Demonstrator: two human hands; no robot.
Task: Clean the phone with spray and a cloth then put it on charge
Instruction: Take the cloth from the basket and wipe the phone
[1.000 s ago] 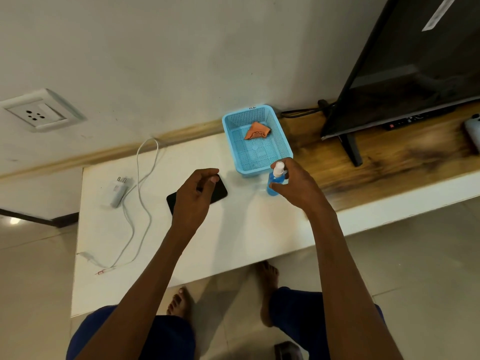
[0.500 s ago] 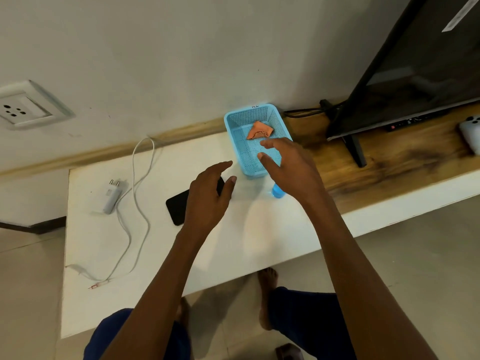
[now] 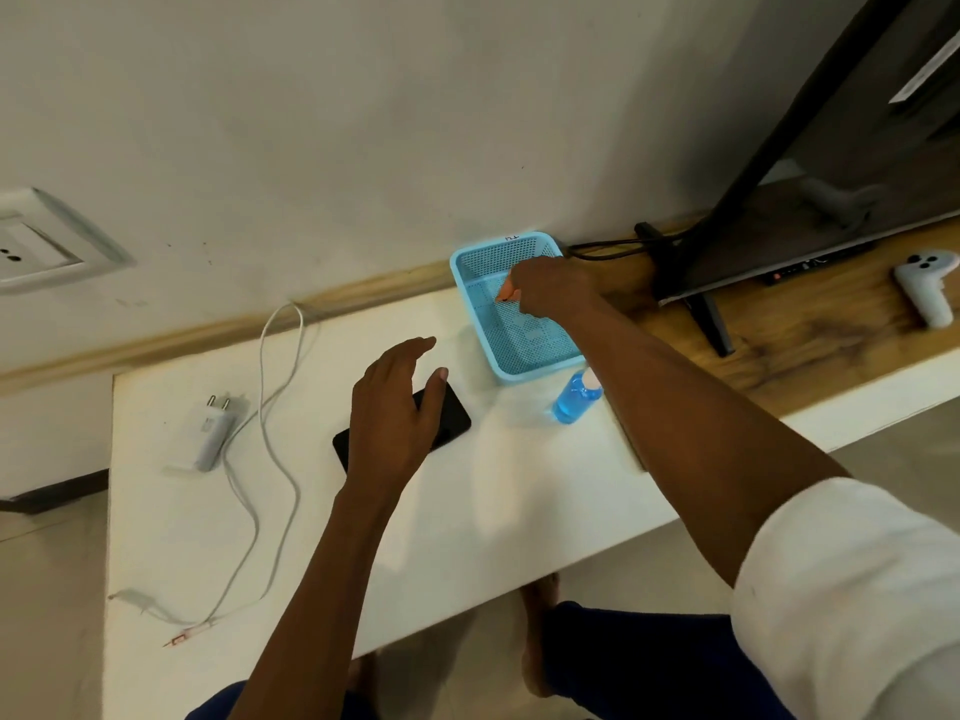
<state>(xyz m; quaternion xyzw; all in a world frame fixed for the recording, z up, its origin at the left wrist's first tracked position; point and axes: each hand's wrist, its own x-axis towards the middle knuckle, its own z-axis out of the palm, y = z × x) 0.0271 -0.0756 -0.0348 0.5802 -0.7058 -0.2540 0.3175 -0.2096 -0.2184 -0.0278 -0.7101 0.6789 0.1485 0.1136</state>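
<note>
1. Head view, the setting: a white table (image 3: 467, 511) runs along a pale wall, with a wall socket (image 3: 31, 246) at the far left of the frame and a dark television (image 3: 831, 148) standing on a wooden shelf section at the upper right. A white game controller (image 3: 927, 288) lies on that wood at the right edge.

2. Head view, the hands: the right hand (image 3: 550, 288) reaches into the blue basket (image 3: 519, 366) at upper centre, its grip clenched around the orange cloth (image 3: 506, 292), of which only a small corner shows. The left hand (image 3: 392, 407) hovers over the phone (image 3: 452, 413) with fingers spread and released; whether it touches the phone cannot be told.

3. Head view, progress: the spray bottle (image 3: 574, 397) stands upright on the table just below the basket, apart from both hands. Whether the phone has been sprayed cannot be told. Judging from how things lie, the wiping is not yet begun and the cloth is only being fetched. The charger (image 3: 213, 428) lies unplugged at centre left, its white cable (image 3: 275, 433) trailing loose to the lower left, so charging is all still to do.

4. Head view, the phone: a flat black slab, lying at a slant on the table in mid-frame, between the charger and the bottle, partly hidden by the left hand. No droplets or smears can be made out on it.
</note>
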